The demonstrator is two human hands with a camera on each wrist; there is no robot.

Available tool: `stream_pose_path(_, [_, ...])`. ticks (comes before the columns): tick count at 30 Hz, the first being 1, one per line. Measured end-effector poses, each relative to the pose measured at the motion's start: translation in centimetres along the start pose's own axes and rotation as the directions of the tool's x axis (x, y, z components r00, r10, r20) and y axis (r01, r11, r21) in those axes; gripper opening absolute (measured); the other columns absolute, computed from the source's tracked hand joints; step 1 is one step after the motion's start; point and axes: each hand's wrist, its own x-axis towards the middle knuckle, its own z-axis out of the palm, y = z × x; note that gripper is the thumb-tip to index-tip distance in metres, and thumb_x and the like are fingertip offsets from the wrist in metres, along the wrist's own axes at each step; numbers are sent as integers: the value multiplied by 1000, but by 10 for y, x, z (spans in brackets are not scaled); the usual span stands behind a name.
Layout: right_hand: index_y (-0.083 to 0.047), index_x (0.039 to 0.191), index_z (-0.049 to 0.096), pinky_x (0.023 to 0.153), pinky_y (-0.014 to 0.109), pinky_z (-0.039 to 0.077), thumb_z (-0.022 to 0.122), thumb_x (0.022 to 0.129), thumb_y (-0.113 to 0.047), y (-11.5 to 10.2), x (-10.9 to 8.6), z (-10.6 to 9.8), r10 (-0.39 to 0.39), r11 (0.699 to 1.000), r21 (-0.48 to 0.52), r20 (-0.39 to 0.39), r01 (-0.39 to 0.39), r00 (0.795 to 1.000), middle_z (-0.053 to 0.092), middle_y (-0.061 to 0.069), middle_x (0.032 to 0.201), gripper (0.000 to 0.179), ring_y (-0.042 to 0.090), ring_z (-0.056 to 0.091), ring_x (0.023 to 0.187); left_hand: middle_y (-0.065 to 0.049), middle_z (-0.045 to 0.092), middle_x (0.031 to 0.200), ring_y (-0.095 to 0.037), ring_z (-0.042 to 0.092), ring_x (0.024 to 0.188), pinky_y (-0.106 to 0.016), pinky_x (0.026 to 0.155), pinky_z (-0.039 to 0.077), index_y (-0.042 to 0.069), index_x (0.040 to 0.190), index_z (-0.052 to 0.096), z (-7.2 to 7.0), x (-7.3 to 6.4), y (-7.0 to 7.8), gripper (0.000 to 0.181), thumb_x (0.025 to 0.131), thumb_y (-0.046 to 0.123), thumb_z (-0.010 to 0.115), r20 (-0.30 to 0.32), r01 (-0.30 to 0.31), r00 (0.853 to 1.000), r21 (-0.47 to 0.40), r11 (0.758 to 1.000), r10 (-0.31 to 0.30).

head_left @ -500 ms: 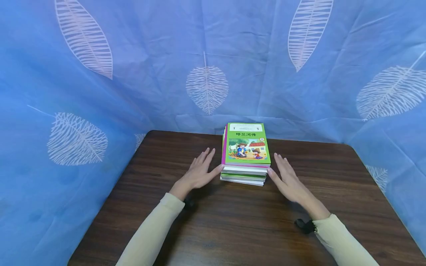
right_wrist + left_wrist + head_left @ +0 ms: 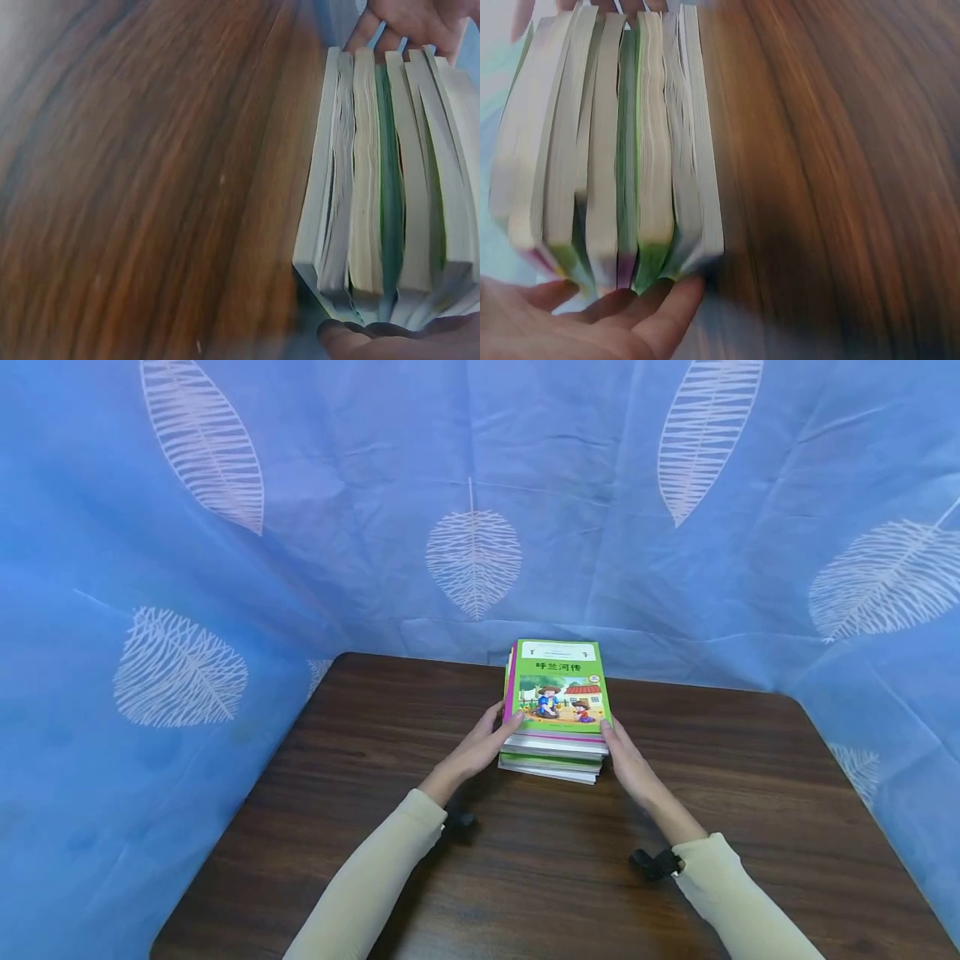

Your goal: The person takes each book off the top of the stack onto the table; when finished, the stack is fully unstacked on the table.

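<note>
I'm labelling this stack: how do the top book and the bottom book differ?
In the head view, the top book shows its green illustrated cover; the bottom book shows only pale edges. The top book has others beneath it, while the bottom book has the brown tabletop below. Both lie flat.

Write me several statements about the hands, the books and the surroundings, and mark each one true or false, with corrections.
1. The left hand touches the left side of the book stack. True.
2. The top book, titled 呼兰河传, is plain red. False: it is mostly green and illustrated.
3. The wooden table is dark brown. True.
4. The right hand is well away from the book stack. False: it touches the right side.
5. White leaves are printed on the blue backdrop cloth. True.
</note>
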Motion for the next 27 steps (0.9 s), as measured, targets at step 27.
stream_pose_path(27, [-22,171,-2,115,32,42,33,111,-57,8,11,15,-15,982,184,-90,32,996,43,22,159,77,23,52,133,-15,56,151,-32,56,137,-55,116,45,14,164,35,12,16,12,68,107,44,57,-167,-22,986,-14,1000,19])
